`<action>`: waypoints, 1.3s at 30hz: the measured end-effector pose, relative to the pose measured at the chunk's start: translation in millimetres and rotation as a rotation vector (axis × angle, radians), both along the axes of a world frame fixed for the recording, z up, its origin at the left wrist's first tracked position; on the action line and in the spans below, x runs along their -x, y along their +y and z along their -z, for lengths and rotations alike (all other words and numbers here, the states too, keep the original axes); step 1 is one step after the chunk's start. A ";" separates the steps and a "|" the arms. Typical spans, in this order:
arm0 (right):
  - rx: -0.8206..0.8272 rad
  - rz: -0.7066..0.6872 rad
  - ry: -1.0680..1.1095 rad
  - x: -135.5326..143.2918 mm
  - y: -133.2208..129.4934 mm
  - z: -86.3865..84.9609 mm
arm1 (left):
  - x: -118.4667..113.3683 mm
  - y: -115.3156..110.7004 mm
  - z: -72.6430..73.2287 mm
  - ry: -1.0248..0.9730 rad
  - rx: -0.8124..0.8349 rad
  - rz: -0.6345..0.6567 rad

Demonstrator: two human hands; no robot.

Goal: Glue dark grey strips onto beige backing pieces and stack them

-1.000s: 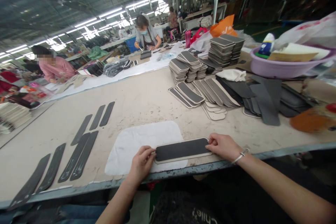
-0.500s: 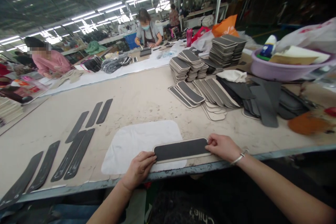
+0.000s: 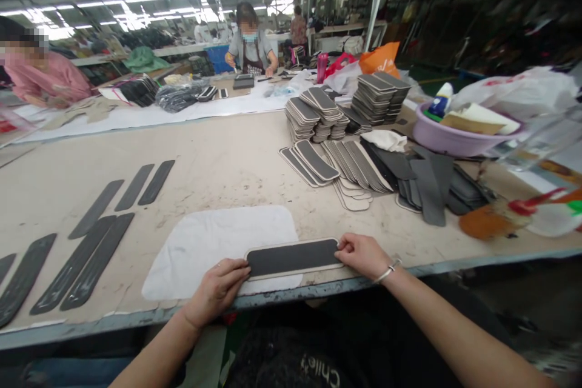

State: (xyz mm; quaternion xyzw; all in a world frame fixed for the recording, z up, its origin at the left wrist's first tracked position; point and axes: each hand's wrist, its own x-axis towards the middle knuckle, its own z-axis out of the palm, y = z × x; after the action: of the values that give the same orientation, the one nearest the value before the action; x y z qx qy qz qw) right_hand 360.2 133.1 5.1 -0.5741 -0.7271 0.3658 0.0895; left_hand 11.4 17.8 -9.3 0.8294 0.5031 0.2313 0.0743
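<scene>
A long dark grey panel with a pale beige border (image 3: 293, 258) lies near the table's front edge, partly over a white sheet (image 3: 222, 239). My left hand (image 3: 224, 284) pinches its left end, fingers together on top and the thumb hidden. At the opposite end, my right hand (image 3: 364, 254) grips the corner between thumb and curled fingers; a bracelet circles that wrist. Off to the left, several dark strips (image 3: 97, 260) lie apart on the table, some with a glossy, wet-looking surface.
Bordered panels (image 3: 313, 160) lie fanned beyond my right hand, with taller stacks (image 3: 379, 97) behind. A purple basin (image 3: 459, 136) holds a bottle and papers. An orange-brown container (image 3: 484, 221) sits at the right. Two co-workers (image 3: 250, 51) work across the table.
The view has turned to the right and levelled, so the table things appear farther left. Both hands keep their hold on the panel, which stays in about the same place on the sheet.
</scene>
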 end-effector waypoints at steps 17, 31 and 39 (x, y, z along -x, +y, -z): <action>-0.476 -0.585 0.038 103.5 -75.3 -11.8 | -7.0 -2.0 -9.5 0.023 0.026 0.016; -0.505 -0.394 -0.321 10.1 -39.8 28.6 | -4.7 -3.9 -9.4 -0.109 0.079 -0.080; -0.602 -0.375 -0.291 13.1 -42.7 43.4 | -72.2 5.5 -33.5 0.037 0.102 0.051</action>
State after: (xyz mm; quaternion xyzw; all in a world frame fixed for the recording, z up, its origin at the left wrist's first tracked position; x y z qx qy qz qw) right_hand 347.1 90.5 -38.3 -0.4252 -0.8994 0.0605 0.0817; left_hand 83.7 23.3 24.2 0.8412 0.4942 0.1880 0.1128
